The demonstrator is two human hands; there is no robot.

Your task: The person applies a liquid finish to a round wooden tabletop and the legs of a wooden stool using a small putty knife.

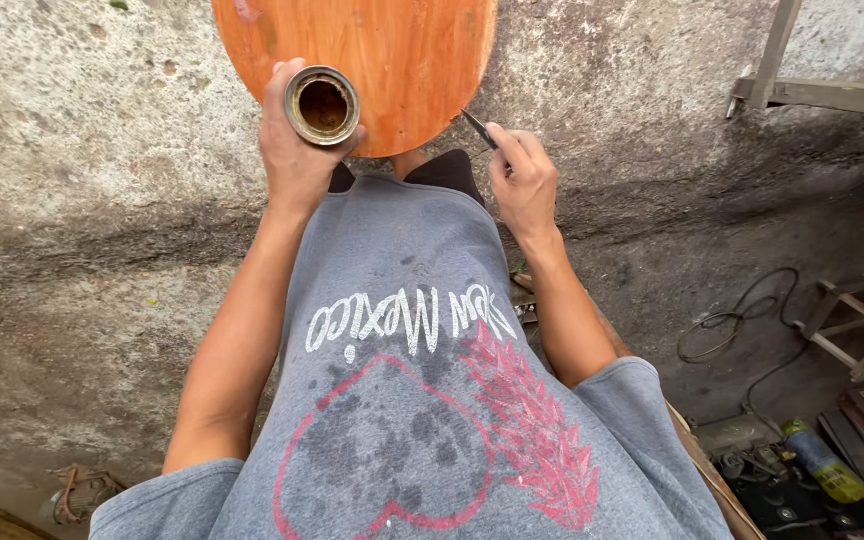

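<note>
The round orange board (372, 60) lies on the gray floor (102, 150) by our knees, shiny with varnish. Our left hand (292, 150) is wrapped around an open tin (322, 105) at the board's near edge, and our right hand (524, 180) pinches a thin brush (477, 128). We think we are mid-coat, so next the brush needs a careful dip.

Left hand (292, 150) gripping open tin (322, 105), right hand (524, 180) pinching brush handle (479, 129)
</note>
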